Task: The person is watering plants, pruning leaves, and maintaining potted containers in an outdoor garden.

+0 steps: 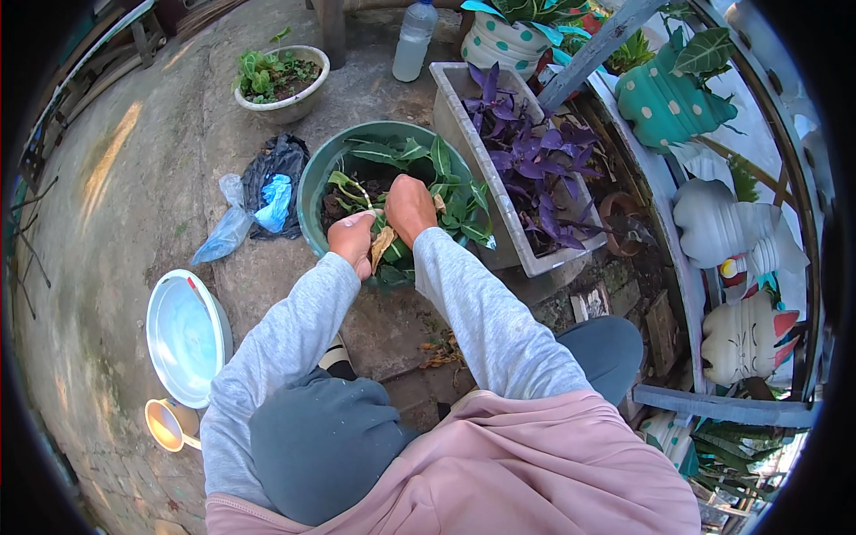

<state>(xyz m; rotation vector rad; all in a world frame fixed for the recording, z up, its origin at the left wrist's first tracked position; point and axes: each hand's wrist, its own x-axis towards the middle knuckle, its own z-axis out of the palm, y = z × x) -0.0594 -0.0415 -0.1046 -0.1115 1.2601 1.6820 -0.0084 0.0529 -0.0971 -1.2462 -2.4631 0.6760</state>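
Observation:
A round green pot (pixel 314 192) holds dark soil and a leafy green plant (pixel 459 201), its leaves leaning over the right rim. Over the pot's middle, my left hand (pixel 351 241) is closed, thumb and fingers pinched on a plant stem. Close beside it, my right hand (pixel 410 210) is curled like a fist, the back of the hand turned up; its fingers hide what they grip. A dry brown leaf (pixel 382 246) hangs between the two hands. Much of the stems' lower part is hidden by hands and leaves.
Purple-leaved plants fill a long grey planter (pixel 492 183) at right. Behind stand a small potted plant (pixel 278 85) and a water bottle (pixel 415 40). At left lie plastic bags (pixel 272 183), a white basin (pixel 189 339) and a dipper (pixel 169 423). A rack (pixel 682 267) borders the right.

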